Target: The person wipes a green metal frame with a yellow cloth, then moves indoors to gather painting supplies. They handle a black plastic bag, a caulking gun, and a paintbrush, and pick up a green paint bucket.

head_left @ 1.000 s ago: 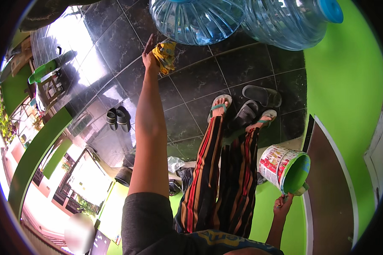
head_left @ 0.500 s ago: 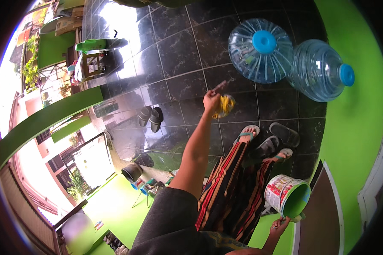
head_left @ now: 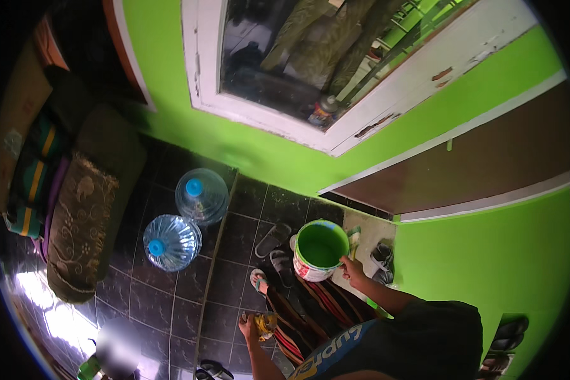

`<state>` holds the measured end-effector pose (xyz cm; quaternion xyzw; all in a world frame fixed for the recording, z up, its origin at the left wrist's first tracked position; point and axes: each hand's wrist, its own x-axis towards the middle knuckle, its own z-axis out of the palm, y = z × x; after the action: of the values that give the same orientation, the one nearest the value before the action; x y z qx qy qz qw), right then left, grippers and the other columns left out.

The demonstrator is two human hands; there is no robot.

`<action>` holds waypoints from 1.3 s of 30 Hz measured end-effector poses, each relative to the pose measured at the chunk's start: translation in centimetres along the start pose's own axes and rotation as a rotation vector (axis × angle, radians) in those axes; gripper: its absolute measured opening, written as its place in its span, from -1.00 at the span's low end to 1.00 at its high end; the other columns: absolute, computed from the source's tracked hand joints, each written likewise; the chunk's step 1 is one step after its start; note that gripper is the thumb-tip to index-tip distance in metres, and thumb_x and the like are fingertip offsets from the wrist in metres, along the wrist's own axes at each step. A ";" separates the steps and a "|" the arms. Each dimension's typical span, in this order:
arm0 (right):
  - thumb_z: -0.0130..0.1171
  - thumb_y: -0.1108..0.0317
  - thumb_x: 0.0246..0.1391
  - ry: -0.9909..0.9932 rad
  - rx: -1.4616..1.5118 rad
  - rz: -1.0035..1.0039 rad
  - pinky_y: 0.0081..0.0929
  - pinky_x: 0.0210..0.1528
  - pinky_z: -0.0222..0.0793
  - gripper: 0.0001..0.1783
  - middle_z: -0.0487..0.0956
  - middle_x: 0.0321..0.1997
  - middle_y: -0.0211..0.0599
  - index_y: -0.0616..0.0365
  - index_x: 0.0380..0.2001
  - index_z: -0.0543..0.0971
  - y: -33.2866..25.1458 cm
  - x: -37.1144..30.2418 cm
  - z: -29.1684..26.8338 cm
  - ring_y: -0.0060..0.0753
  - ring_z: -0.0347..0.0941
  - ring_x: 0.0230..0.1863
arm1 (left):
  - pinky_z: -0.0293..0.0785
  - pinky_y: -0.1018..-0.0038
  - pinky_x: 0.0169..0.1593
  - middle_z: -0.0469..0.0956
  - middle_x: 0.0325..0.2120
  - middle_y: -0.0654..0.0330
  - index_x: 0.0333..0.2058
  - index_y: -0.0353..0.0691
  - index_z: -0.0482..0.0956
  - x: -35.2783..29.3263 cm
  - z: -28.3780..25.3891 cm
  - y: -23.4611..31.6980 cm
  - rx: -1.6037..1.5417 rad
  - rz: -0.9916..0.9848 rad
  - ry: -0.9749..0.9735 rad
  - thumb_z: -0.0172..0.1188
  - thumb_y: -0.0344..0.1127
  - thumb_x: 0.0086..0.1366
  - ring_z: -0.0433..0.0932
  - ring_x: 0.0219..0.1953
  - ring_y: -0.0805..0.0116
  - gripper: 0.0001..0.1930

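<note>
My right hand is closed on the rim of a bucket. The bucket is white with printed red patches outside and green inside. It hangs tilted in front of my striped trousers, and its visible inner wall and bottom are plain green. Lower and further left, my left hand is closed on a yellow bundle that looks partly wrapped in clear plastic. Its exact kind cannot be made out. My foot in a pale sandal stands on the dark tiles, with a loose grey slipper beyond it.
Two large clear water bottles with blue caps stand on the tiles ahead left. A brown patterned couch lines the far left. A green wall with a white-framed window rises ahead. More shoes lie right of the bucket.
My view has turned right toward the wall and window. My left arm, stretched forward before, is now drawn in beside my legs with the yellow bundle. The right hand still holds the bucket.
</note>
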<state>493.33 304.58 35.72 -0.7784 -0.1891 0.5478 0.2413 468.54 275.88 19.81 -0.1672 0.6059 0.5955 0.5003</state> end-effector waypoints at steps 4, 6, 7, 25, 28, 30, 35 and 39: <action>0.27 0.24 -0.08 -0.041 0.192 0.102 -0.62 -0.75 0.04 -0.68 0.45 -0.55 -0.27 0.18 -0.34 0.42 2.1 0.2 -2.9 -0.65 0.11 -0.77 | 0.37 0.49 -0.46 0.37 -0.56 0.29 -0.47 -0.22 0.40 0.9 1.9 3.7 0.279 -0.003 -0.140 0.14 -0.41 0.08 0.40 -0.52 0.48 -0.91; 0.26 0.24 -0.09 -0.026 0.247 0.131 -0.61 -0.76 0.01 -0.69 0.44 -0.58 -0.28 0.18 -0.37 0.42 2.3 -1.3 -2.7 -0.64 0.10 -0.78 | 0.39 0.48 -0.42 0.39 -0.51 0.26 -0.39 -0.24 0.41 1.5 2.3 6.3 0.311 0.001 -0.195 0.17 -0.35 0.10 0.42 -0.49 0.45 -0.85; 0.26 0.24 -0.09 -0.021 0.259 0.143 -0.61 -0.76 0.00 -0.70 0.43 -0.59 -0.29 0.18 -0.38 0.42 2.2 -1.6 -3.0 -0.63 0.09 -0.78 | 0.40 0.48 -0.38 0.40 -0.47 0.24 -0.32 -0.27 0.42 2.3 3.8 7.3 0.282 0.007 -0.216 0.19 -0.31 0.12 0.43 -0.46 0.43 -0.79; 0.27 0.21 -0.09 0.354 0.256 -0.390 -0.52 -0.62 0.24 -0.69 0.45 -0.54 -0.42 0.20 -0.36 0.49 2.6 -2.3 -8.1 -0.59 0.35 -0.61 | 0.51 0.49 -0.21 0.53 -0.15 0.11 0.03 -0.29 0.34 -5.3 33.9 21.7 0.909 0.035 -1.062 0.14 -0.31 0.19 0.51 -0.28 0.41 -0.57; 0.31 0.13 -0.23 0.456 0.067 -0.432 -0.35 -0.50 0.33 -0.59 0.46 -0.58 -0.29 0.21 -0.39 0.48 3.9 -4.0 -6.6 -0.40 0.39 -0.58 | 0.54 0.50 -0.30 0.53 -0.16 0.11 0.03 -0.24 0.32 -6.8 31.7 17.2 1.044 -0.151 -1.011 0.09 -0.20 0.31 0.55 -0.39 0.41 -0.62; 0.31 0.11 -0.27 0.296 0.149 -0.294 -0.31 -0.45 0.34 -0.57 0.47 -0.59 -0.25 0.23 -0.41 0.48 2.6 -7.3 -6.9 -0.33 0.42 -0.55 | 0.55 0.49 -0.32 0.53 -0.12 0.12 0.04 -0.23 0.33 -8.4 30.3 15.5 1.095 -0.317 -0.975 0.08 -0.07 0.32 0.55 -0.40 0.42 -0.56; 0.30 0.14 -0.31 0.317 0.227 -0.246 -0.34 -0.38 0.37 -0.53 0.51 -0.56 -0.22 0.27 -0.36 0.49 4.5 -9.3 -6.5 -0.32 0.47 -0.48 | 0.54 0.46 -0.25 0.50 -0.04 0.12 0.14 -0.19 0.30 -9.4 28.8 12.9 1.014 -0.494 -0.744 0.07 0.09 0.29 0.56 -0.33 0.38 -0.41; 0.29 0.19 -0.29 0.286 0.295 -0.278 -0.39 -0.37 0.38 -0.51 0.50 -0.52 -0.19 0.35 -0.31 0.48 5.8 -10.7 -8.1 -0.37 0.45 -0.46 | 0.50 0.46 -0.12 0.47 0.01 0.11 0.14 -0.25 0.34 -8.4 28.3 12.2 1.093 -0.548 -0.741 0.15 0.03 0.25 0.52 -0.14 0.33 -0.40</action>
<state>497.66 292.55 42.82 -0.7710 -0.1761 0.4152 0.4497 474.06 300.56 39.25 0.1747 0.5442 0.0772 0.8170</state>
